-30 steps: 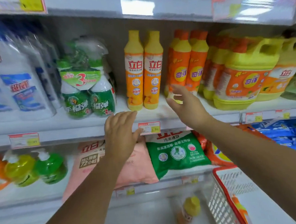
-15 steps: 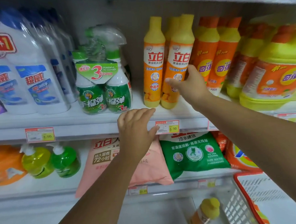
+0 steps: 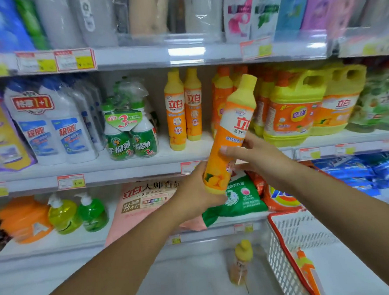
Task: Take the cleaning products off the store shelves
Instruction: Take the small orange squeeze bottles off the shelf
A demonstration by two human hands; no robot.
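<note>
Both hands hold one tall plastic detergent bottle in front of the middle shelf, tilted right: the right hand grips its orange middle, the left hand wraps its base. Its white label reads 立白 in red, under a smooth yellow cap. Two same bottles stand upright on the shelf behind.

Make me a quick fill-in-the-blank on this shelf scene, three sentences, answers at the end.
The held bottle has a ___ cap.
The left hand grips its ___ end, opposite the cap.
The basket is white with a ___ rim.
Answers: yellow; bottom; red.
</note>
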